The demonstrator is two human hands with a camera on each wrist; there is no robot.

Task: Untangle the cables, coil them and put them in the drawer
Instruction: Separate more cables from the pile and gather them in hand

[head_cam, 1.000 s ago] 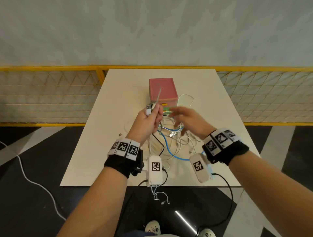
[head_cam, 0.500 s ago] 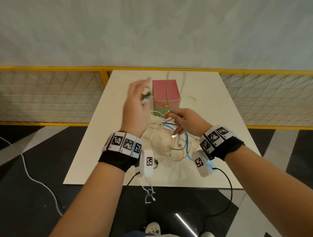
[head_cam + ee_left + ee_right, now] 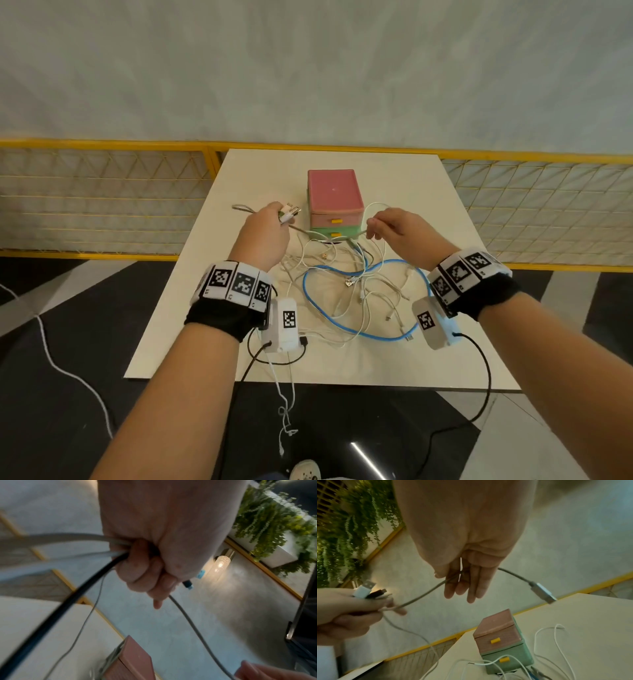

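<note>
Since half a second back, left hand point(image 3: 265, 233) dropped from its raised spot at upper centre to level with the drawer unit point(image 3: 334, 202), left of it; right hand point(image 3: 399, 233) swung out to the unit's right, with the grey cable point(image 3: 423, 595) drawn taut between the two across the unit's front.

Two hands, one drawer unit, two drawers – pink above, green below – each with one yellow handle, both closed. One blue cable point(image 3: 342, 322) looping wide at centre of the head view, amid several white cables point(image 3: 376, 298) too knotted to count, all lying on the white table point(image 3: 239, 192) in front of the unit. One white strand hanging off the table's near edge at lower centre.

Left hand clenched on a bundle: from the right wrist view, two plugs poking out of the fist – one white point(image 3: 364, 589), one black – plus the grey cable. Right hand pinching the grey cable between thumb and fingers, remaining fingers straight; its silver plug point(image 3: 541, 593) dangling free at right, seen only there. Left wrist view alone giving a black cable point(image 3: 51, 615) leaving the fist toward lower left, and a blue-tipped plug point(image 3: 187, 585) under the fingers.
</note>
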